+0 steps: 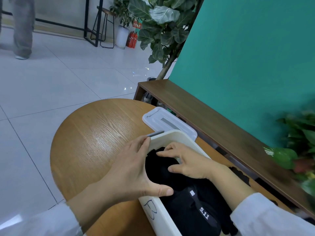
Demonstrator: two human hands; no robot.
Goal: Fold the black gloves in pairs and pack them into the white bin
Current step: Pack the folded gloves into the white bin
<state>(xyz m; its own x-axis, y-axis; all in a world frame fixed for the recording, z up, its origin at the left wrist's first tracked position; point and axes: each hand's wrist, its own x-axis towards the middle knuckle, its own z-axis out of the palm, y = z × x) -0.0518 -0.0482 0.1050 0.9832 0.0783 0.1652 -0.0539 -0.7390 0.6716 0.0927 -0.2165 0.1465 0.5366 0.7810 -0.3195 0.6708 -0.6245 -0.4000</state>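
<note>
The white bin (172, 136) stands on the round wooden table (95, 133), with a handwritten "B" on its near side. Black gloves (185, 203) fill it; one shows a "5.11" label. My left hand (134, 169) rests on the bin's left rim, fingers straight along the wall and thumb reaching over the edge onto the gloves. My right hand (184, 160) lies inside the bin, fingers pressing down on a folded black glove (158, 166) at the far end. Another black glove (240, 174) lies on the table to the right of the bin.
The bin's white lid (167, 120) lies flat on the table just beyond the bin. A dark wooden bench (213, 120) runs along a teal wall on the right, with plants at its end. A person's legs stand far off on the tiled floor.
</note>
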